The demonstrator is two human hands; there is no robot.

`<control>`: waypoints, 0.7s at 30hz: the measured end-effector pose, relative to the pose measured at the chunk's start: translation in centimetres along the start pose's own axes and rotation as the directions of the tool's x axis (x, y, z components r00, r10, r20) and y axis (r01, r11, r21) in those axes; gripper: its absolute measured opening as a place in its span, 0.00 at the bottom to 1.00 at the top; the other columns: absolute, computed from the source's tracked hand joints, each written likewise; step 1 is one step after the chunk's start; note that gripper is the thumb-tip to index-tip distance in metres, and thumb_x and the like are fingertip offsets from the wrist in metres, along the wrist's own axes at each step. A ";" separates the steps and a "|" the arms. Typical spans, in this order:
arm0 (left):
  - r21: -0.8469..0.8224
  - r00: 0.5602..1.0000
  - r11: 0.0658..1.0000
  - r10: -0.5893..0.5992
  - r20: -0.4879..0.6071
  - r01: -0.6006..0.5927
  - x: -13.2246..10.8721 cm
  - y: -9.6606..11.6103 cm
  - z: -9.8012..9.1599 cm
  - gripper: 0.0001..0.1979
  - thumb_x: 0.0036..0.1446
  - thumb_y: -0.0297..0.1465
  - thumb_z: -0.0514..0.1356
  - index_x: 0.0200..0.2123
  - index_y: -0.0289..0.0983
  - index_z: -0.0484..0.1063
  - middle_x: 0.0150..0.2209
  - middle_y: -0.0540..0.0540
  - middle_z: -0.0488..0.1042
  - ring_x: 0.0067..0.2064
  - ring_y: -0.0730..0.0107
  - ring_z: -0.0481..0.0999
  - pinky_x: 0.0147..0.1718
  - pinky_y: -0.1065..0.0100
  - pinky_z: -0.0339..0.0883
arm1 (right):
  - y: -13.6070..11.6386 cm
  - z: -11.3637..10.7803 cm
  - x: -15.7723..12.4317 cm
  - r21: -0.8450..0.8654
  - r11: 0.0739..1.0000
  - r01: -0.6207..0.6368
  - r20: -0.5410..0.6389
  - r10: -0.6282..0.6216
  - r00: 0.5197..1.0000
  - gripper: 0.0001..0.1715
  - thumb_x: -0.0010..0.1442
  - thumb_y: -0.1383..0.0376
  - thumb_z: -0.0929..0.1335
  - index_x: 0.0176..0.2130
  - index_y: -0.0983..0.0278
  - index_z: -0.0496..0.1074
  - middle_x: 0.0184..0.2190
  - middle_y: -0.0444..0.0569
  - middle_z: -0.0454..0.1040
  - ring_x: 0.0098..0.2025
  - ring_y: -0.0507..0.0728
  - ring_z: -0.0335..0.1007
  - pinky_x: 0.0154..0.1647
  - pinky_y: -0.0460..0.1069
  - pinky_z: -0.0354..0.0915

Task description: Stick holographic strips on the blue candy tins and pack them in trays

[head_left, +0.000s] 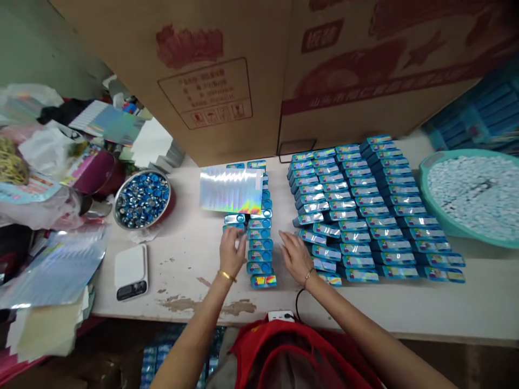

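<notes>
While the left hand (232, 251) curls over a blue tin (235, 228) at the near end of a short row, can't tell if that grip is clenched or just touching. Right hand (295, 258) is open, fingers spread, holding nothing, just right of a tin column (259, 248) on the counter (182, 286). Holographic sheet (231, 190) lies over the column's far end. Larger tin rows (357, 216) sit right, with a teal basin of white pieces (466, 197) beyond. Steel bowl of blue tins (141, 199) and digital scale (131, 273) sit left.
</notes>
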State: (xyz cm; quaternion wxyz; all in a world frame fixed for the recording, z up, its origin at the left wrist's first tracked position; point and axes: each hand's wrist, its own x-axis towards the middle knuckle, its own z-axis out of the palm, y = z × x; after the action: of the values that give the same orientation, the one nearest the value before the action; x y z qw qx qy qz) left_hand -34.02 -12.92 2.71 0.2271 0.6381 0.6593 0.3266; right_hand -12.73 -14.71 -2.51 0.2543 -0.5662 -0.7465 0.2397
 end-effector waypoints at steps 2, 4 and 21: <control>0.080 0.992 0.989 0.123 -0.017 -0.122 6.7 -0.1 -0.4 0.08 0.63 0.32 0.52 0.41 0.40 0.70 0.39 0.42 0.73 0.43 0.61 0.71 0.44 0.61 0.64 | -0.7 -0.6 5.8 -0.079 0.996 0.048 -0.016 -0.050 0.999 0.28 0.68 0.60 0.55 0.63 0.65 0.61 0.60 0.58 0.66 0.57 0.65 0.61 0.58 0.60 0.60; 0.178 0.977 0.961 0.213 0.021 -0.213 13.3 -0.4 -0.1 0.11 0.63 0.29 0.51 0.43 0.39 0.71 0.42 0.40 0.74 0.46 0.58 0.70 0.47 0.59 0.61 | -1.3 -0.5 11.2 -0.144 0.987 0.068 -0.005 -0.069 0.998 0.29 0.68 0.60 0.55 0.65 0.66 0.59 0.65 0.56 0.59 0.63 0.65 0.54 0.60 0.60 0.57; 0.404 0.821 0.771 0.255 0.511 -0.492 26.0 -4.7 4.4 0.10 0.60 0.28 0.53 0.36 0.41 0.75 0.35 0.39 0.74 0.44 0.53 0.69 0.49 0.52 0.51 | 1.6 5.2 22.0 -0.231 0.968 0.095 0.164 -0.057 0.985 0.30 0.68 0.62 0.55 0.66 0.68 0.56 0.69 0.56 0.51 0.70 0.66 0.41 0.63 0.62 0.49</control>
State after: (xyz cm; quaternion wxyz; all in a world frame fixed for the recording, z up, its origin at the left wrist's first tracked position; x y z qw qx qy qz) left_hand -36.27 13.52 -0.63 0.1136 0.8513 0.5116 0.0276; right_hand -20.00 6.64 -5.05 0.1345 -0.5428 -0.8087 0.1824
